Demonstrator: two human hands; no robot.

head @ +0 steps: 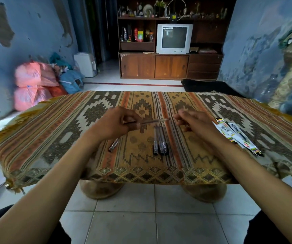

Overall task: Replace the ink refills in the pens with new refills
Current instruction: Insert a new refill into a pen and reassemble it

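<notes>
A low table draped in a woven cloth (57, 131) with brown, orange and cream geometric bands fills mid-frame; pale glossy floor tiles (124, 217) lie below, and a wooden cabinet holding a grey television (174, 38) stands at upper centre. At centre, the left hand (114, 123) pinches a thin clear pen barrel (155, 121), held level, pointing right. The right hand (192, 123) hovers just beside its tip, fingers loosely curled (blurred), gripping nothing visible. Below lie three capped pens (160, 142) side by side, and refill packets (236, 135) at right
</notes>
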